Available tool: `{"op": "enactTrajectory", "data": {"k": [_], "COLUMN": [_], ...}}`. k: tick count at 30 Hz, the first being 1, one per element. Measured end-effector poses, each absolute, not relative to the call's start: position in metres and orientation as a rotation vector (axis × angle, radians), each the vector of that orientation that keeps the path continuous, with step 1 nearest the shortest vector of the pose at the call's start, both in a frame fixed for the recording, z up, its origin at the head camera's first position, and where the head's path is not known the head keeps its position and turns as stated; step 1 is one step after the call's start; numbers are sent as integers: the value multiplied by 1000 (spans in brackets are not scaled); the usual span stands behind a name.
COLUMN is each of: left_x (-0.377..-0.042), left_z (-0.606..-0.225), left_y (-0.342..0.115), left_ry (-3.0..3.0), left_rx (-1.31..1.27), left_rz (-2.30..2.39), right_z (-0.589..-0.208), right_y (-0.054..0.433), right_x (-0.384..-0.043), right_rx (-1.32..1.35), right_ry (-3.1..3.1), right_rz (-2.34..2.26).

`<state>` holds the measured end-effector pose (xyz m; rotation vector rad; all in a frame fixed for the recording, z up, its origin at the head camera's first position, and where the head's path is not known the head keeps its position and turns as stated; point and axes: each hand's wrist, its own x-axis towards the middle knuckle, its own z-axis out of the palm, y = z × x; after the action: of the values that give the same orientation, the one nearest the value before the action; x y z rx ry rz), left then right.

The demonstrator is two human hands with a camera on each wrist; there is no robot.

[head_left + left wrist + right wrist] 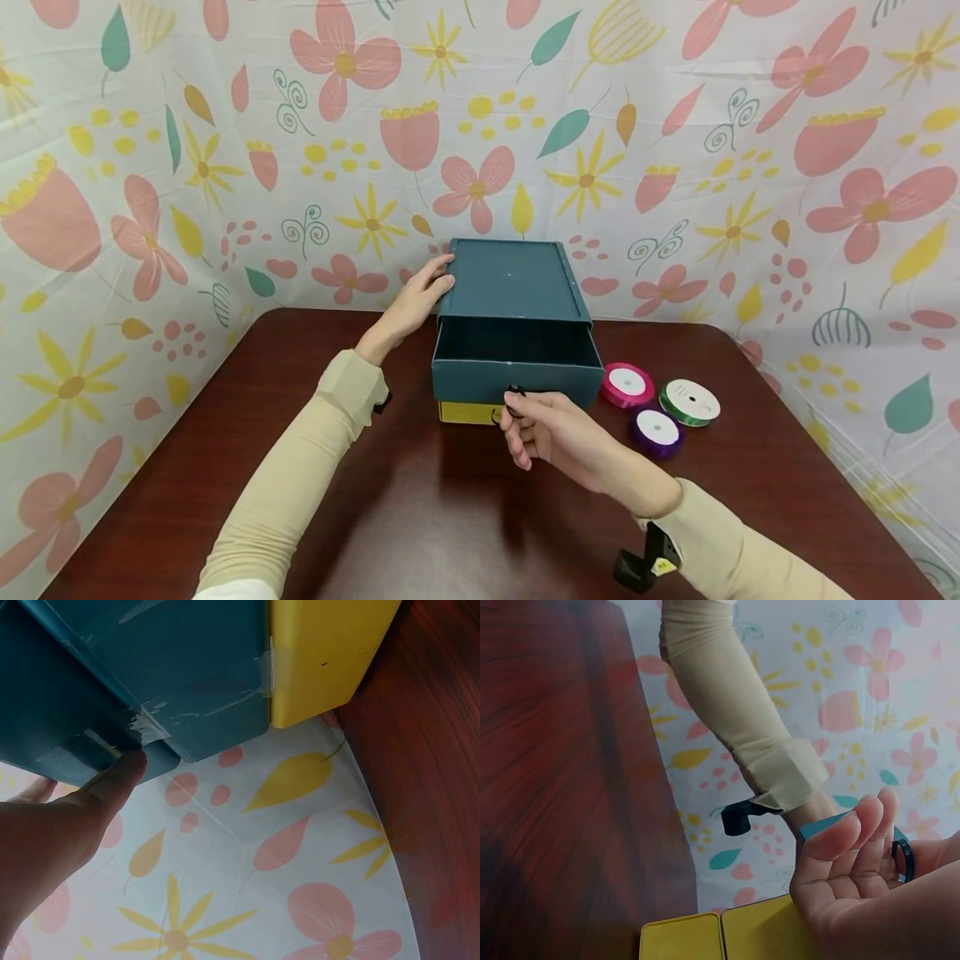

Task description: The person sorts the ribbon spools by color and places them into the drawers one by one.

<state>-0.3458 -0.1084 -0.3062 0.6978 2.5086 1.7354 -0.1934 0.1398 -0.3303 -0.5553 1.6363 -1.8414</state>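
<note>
On the table stands a small dark teal drawer cabinet (510,275), its upper drawer (472,381) pulled partway out toward me. The part of the drawer's inside that shows is dark. My right hand (562,433) pinches the black ring pull (904,861) on the drawer front between thumb and fingers. Against the left side of the cabinet, near its back top edge, rests my left hand (412,304), fingers extended. The left wrist view shows a finger touching the teal side by a piece of clear tape. Below the teal drawer sits a yellow drawer (467,412), pushed in further.
Right of the cabinet lie three ribbon spools: a pink one (627,384), a green one (690,402) and a purple one (656,429). A floral curtain (480,108) hangs behind the dark red-brown table (360,525), close to the cabinet's back.
</note>
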Motion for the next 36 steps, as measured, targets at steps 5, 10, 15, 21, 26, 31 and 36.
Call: {"op": "enactTrajectory", "data": {"k": [5, 10, 15, 21, 26, 31, 36], "left_x": [-346, -347, -349, -345, -328, -329, -346], "left_z": [-305, -304, -302, -299, -288, -290, -306], "left_y": [-108, -109, -109, -110, -110, -109, -110], "left_ry": [2517, 2537, 2561, 2549, 2545, 2541, 2546], "left_rx": [710, 724, 729, 716, 698, 703, 714], "left_rz": [1730, 1722, 1716, 1705, 1685, 1692, 1715], "right_z": [-329, -328, -325, -325, -327, -330, -331], "right_y": [141, 140, 140, 140, 141, 141, 142], "right_x": [-190, -186, -182, -175, -170, -167, -164], "right_rx": [-558, -588, -580, -576, -590, -588, -589], "right_ry": [1636, 1631, 1643, 1644, 1619, 1611, 1618], "right_rz": [-1832, -1820, -1812, -1791, -1789, -1791, -1787]}}
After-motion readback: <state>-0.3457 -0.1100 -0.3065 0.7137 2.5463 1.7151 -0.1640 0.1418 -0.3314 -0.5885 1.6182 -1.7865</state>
